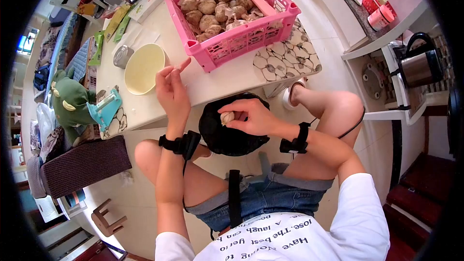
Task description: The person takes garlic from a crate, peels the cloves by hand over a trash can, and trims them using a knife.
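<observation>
A garlic bulb [225, 118] sits pinched in the right hand [253, 117], over a black-lined container [212, 137]. The left hand's [173, 92] fingers half-curl beside a yellow bowl [144, 69], contents of the grip unclear; beyond, a pink crate [197, 53] holds brown bulbs [208, 7].

White T-shirt [314, 227] with dark lettering [270, 234] at lower centre, cuffed denim shorts [278, 197] just above, black wrist straps [296, 141] — thin black cables [356, 125]

A small, pale garlic bulb [226, 118], faintly browned, sits pinched between the thumb and fingers of the right hand [253, 117], over the black bag [227, 142]. More bulbs [209, 6], brown and dirtier-looking, lie heaped in the pink basket [195, 48]. I see a pale yellow bowl [140, 72] standing upright on the table [203, 87].
</observation>
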Action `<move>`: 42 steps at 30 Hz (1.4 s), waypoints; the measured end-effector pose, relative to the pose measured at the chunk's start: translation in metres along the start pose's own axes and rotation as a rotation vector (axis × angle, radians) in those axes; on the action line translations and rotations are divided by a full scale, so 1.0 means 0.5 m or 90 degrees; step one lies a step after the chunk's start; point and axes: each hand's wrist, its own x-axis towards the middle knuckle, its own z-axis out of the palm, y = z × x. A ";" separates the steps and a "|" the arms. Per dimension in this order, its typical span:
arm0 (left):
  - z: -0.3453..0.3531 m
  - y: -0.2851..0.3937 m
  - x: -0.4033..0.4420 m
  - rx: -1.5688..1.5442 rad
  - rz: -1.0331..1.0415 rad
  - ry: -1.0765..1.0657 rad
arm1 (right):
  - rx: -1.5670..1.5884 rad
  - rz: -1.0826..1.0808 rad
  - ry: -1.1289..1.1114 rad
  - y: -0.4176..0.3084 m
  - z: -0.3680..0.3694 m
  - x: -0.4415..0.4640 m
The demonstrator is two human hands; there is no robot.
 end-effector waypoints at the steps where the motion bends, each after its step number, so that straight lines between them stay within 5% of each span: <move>1: -0.004 0.004 -0.006 -0.041 0.005 0.000 | 0.000 -0.002 0.008 0.000 -0.001 -0.001; 2: -0.006 0.009 -0.015 -0.039 0.005 0.001 | 0.001 -0.004 0.015 0.000 -0.003 -0.001; 4: -0.014 0.018 -0.035 0.073 0.211 0.012 | 0.001 0.010 0.010 0.011 -0.006 -0.004; 8: -0.038 0.014 -0.093 0.097 0.244 0.015 | -0.006 0.030 0.005 0.028 -0.008 -0.005; 10: -0.043 0.025 -0.125 0.077 0.261 -0.130 | -0.023 0.049 0.003 0.035 -0.011 -0.004; 14: -0.021 0.009 -0.179 0.295 0.082 -0.418 | -0.120 0.096 -0.025 0.058 -0.027 0.004; 15: -0.014 -0.011 -0.189 0.297 0.078 -0.410 | -0.105 0.107 -0.025 0.073 -0.028 0.004; 17: -0.001 -0.042 -0.203 0.297 0.222 -0.468 | -0.122 0.117 -0.036 0.076 -0.029 0.002; 26: -0.037 0.025 -0.125 0.253 0.100 -0.081 | -0.173 0.164 -0.086 0.082 -0.022 0.006; 32: -0.018 0.038 -0.144 0.243 0.055 -0.188 | 0.132 0.151 -0.051 0.084 -0.018 0.005; 37: -0.012 0.017 -0.165 0.334 -0.170 -0.411 | 0.135 0.139 -0.103 0.056 -0.017 0.005; 42: -0.001 -0.015 -0.178 0.298 -0.125 -0.404 | 0.122 0.131 -0.063 0.058 0.003 0.008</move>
